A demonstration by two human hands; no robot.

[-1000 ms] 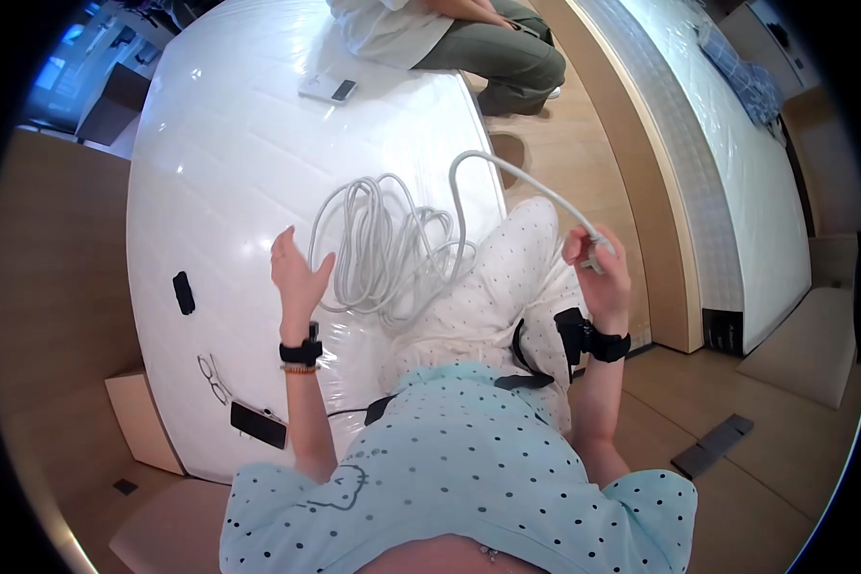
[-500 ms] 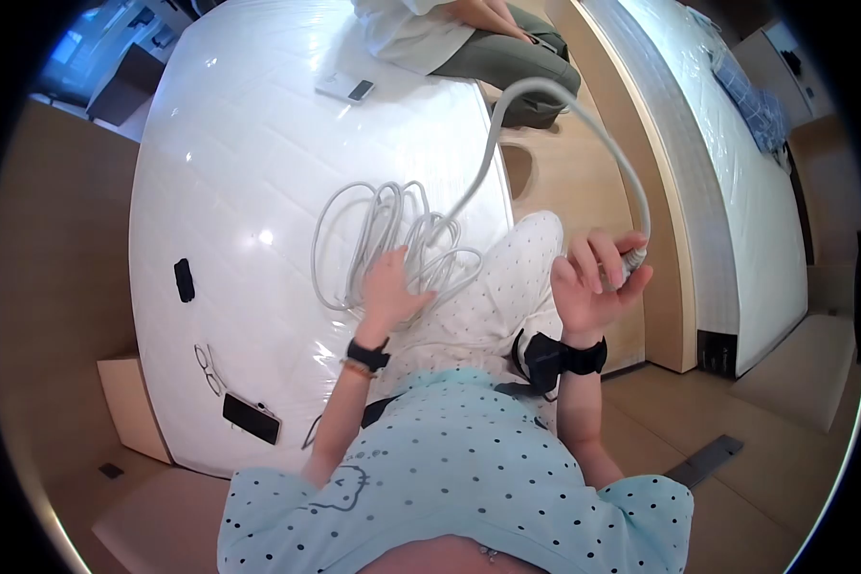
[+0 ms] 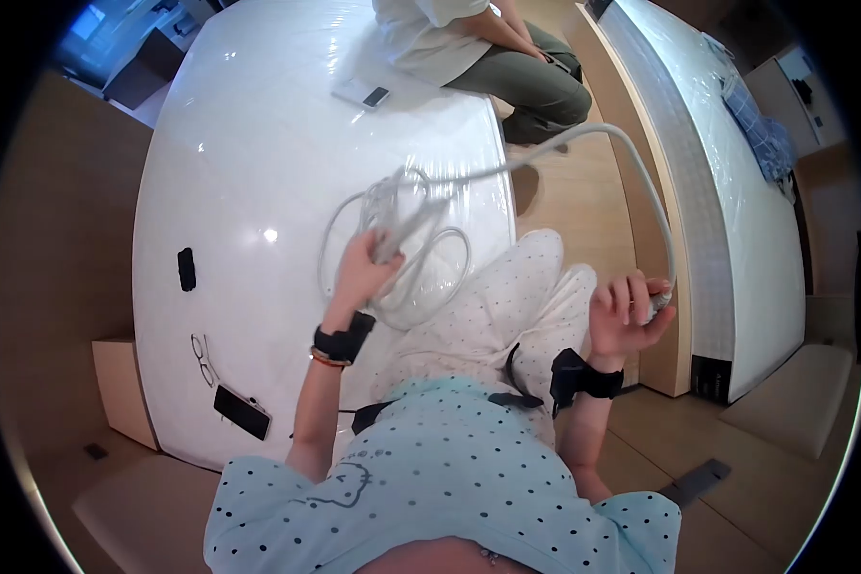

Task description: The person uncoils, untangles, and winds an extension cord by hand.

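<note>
Your grey cable [image 3: 421, 220] lies looped on the mattress [image 3: 258, 163], whose edge runs near at 3 o'clock. Your left hand [image 3: 362, 272] is closed around some strands, a little blurred; your right hand [image 3: 629, 314] holds the cable's end beyond this edge. The mattress spreads widely toward 10 o'clock. Your knees [image 3: 521, 266] crowd 3 to 4, a seated person [image 3: 502, 72] 1 o'clock; glasses [image 3: 202, 360] lie at 8.

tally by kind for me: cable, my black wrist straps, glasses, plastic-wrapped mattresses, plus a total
Cable, held in the left hand and the right hand: 1
Black wrist straps, one on each wrist: 2
Glasses: 1
Plastic-wrapped mattresses: 2
Total: 6
</note>
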